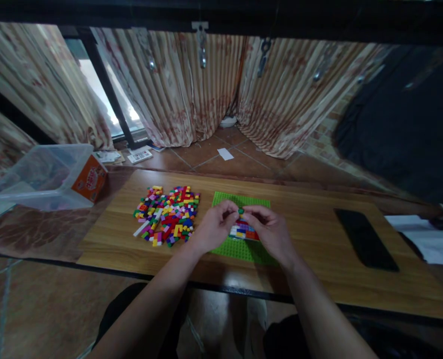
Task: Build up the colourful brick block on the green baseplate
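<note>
A light green studded baseplate (240,253) lies on the wooden table, partly covered by my hands. On it sits a block of joined toy bricks (244,231) in white, red, blue, purple and orange. Above that block, a small dark green toy brick (241,211) is pinched between the fingertips of my left hand (218,223) and my right hand (269,225). Both hands are closed, thumbs and forefingers meeting at the brick. My fingers hide the far part of the brick block.
Loose toy bricks (169,214) of many colours are heaped left of the baseplate. A black phone-like slab (366,239) lies on the table (311,249) at right. A clear plastic bin (49,174) with an orange label stands at far left; white papers (427,237) lie at far right.
</note>
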{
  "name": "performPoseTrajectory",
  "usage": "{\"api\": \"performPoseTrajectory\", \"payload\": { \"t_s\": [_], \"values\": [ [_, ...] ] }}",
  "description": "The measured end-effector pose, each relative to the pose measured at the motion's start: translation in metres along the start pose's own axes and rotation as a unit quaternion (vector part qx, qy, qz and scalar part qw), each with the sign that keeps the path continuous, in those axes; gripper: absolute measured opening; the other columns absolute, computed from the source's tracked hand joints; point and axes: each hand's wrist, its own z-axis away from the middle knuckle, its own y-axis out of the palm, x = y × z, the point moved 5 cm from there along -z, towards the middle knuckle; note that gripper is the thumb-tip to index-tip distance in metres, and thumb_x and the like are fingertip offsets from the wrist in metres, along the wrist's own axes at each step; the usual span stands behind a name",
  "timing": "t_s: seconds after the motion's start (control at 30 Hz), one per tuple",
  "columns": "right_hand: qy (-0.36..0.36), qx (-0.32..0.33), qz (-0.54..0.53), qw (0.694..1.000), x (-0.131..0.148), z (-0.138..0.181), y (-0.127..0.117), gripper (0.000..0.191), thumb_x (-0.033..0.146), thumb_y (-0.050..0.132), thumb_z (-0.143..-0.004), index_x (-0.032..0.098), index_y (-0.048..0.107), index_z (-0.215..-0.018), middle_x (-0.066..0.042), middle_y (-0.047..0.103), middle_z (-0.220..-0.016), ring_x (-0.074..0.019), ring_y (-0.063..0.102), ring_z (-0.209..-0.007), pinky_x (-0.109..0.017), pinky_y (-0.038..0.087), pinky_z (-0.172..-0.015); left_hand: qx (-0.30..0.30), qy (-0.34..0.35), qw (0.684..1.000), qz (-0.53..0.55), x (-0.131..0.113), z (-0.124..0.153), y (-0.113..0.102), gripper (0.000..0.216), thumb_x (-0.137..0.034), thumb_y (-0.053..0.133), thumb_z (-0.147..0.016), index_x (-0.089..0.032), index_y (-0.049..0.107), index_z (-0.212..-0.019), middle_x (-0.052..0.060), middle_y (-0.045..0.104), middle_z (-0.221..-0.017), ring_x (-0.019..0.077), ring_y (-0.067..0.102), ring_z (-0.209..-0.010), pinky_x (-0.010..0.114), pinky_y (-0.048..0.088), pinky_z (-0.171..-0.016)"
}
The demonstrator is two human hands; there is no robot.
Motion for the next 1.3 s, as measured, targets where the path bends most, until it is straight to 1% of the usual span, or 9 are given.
{"api": "performPoseTrajectory", "payload": {
  "t_s": [0.17, 0.27, 0.47, 0.6, 0.67, 0.73, 0.83, 1.1, 1.3],
  "values": [
    [0.005, -0.009, 0.000, 1.000, 0.002, 0.001, -0.002, 0.025, 0.043, 0.071, -0.075, 0.021, 0.074, -0.085, -0.003, 0.075, -0.086, -0.0191, 0.067, -0.079, -0.033, 0.052, -0.074, 0.012, -0.009, 1.000, 0.020, -0.003, 0.000, 0.004, 0.008, -0.025, 0.053, -0.088, -0.018, 0.055, -0.088, -0.002, 0.056, -0.073, 0.0115, 0.054, -0.069, 0.023, 0.044, -0.066],
    [0.009, -0.006, -0.014, 1.000, 0.005, 0.001, -0.003, 0.023, 0.043, 0.072, -0.074, 0.021, 0.074, -0.081, -0.002, 0.074, -0.080, -0.0180, 0.066, -0.073, -0.031, 0.052, -0.070, 0.016, 0.003, 1.000, 0.016, -0.005, 0.001, 0.003, 0.009, -0.026, 0.053, -0.089, -0.017, 0.055, -0.088, -0.001, 0.057, -0.075, 0.0117, 0.055, -0.071, 0.023, 0.045, -0.068],
    [0.019, -0.003, -0.050, 0.999, 0.004, 0.000, -0.004, 0.022, 0.043, 0.074, -0.070, 0.022, 0.076, -0.079, -0.002, 0.075, -0.080, -0.0168, 0.065, -0.071, -0.032, 0.052, -0.070, 0.032, 0.025, 0.999, 0.002, -0.009, 0.003, 0.004, 0.010, -0.026, 0.053, -0.089, -0.017, 0.057, -0.087, -0.001, 0.057, -0.075, 0.0112, 0.055, -0.071, 0.023, 0.045, -0.067],
    [0.020, -0.063, -0.029, 0.997, 0.003, -0.001, -0.024, 0.024, 0.045, 0.076, -0.066, 0.023, 0.076, -0.076, -0.002, 0.073, -0.072, -0.0155, 0.062, -0.063, -0.032, 0.052, -0.065, 0.023, 0.014, 1.000, 0.005, -0.002, 0.002, 0.002, 0.011, -0.027, 0.053, -0.089, -0.017, 0.057, -0.089, -0.001, 0.056, -0.074, 0.0110, 0.054, -0.069, 0.022, 0.044, -0.065],
    [0.026, -0.094, 0.001, 0.995, 0.002, -0.001, -0.040, 0.026, 0.045, 0.076, -0.065, 0.022, 0.077, -0.077, -0.003, 0.074, -0.074, -0.0162, 0.063, -0.065, -0.033, 0.052, -0.067, 0.004, 0.006, 1.000, -0.008, 0.003, 0.000, -0.001, 0.011, -0.027, 0.053, -0.089, -0.017, 0.057, -0.088, -0.002, 0.056, -0.073, 0.0111, 0.054, -0.068, 0.022, 0.043, -0.063],
    [0.043, -0.105, 0.035, 0.993, -0.003, -0.001, -0.054, 0.028, 0.046, 0.078, -0.063, 0.022, 0.077, -0.076, -0.004, 0.075, -0.078, -0.0181, 0.065, -0.070, -0.035, 0.053, -0.071, -0.015, -0.003, 1.000, -0.027, 0.007, -0.001, -0.006, 0.011, -0.026, 0.053, -0.089, -0.017, 0.058, -0.086, -0.002, 0.057, -0.071, 0.0115, 0.054, -0.067, 0.023, 0.043, -0.063],
    [0.068, -0.090, 0.082, 0.990, -0.015, -0.001, -0.065, 0.028, 0.045, 0.078, -0.061, 0.021, 0.076, -0.075, -0.005, 0.075, -0.077, -0.0206, 0.067, -0.071, -0.037, 0.052, -0.071, -0.039, -0.020, 0.998, -0.043, 0.010, -0.003, -0.011, 0.011, -0.024, 0.053, -0.087, -0.016, 0.059, -0.082, -0.001, 0.059, -0.069, 0.0121, 0.055, -0.066, 0.023, 0.043, -0.062],
    [0.086, -0.036, 0.137, 0.986, -0.028, -0.004, -0.054, 0.021, 0.039, 0.072, -0.067, 0.020, 0.075, -0.074, -0.003, 0.073, -0.068, -0.0182, 0.063, -0.061, -0.031, 0.047, -0.059, -0.041, -0.037, 0.997, -0.059, 0.012, -0.003, -0.010, 0.009, -0.021, 0.055, -0.084, -0.016, 0.061, -0.081, 0.000, 0.063, -0.072, 0.0123, 0.057, -0.066, 0.023, 0.043, -0.063],
    [0.081, -0.054, 0.113, 0.989, -0.028, -0.006, -0.049, 0.020, 0.038, 0.074, -0.062, 0.020, 0.072, -0.070, -0.003, 0.072, -0.068, -0.0190, 0.064, -0.063, -0.033, 0.049, -0.063, -0.038, -0.039, 0.996, -0.072, 0.011, -0.002, -0.011, 0.009, -0.020, 0.055, -0.085, -0.016, 0.063, -0.084, 0.000, 0.065, -0.074, 0.0128, 0.060, -0.070, 0.023, 0.045, -0.065]
  ]
}}
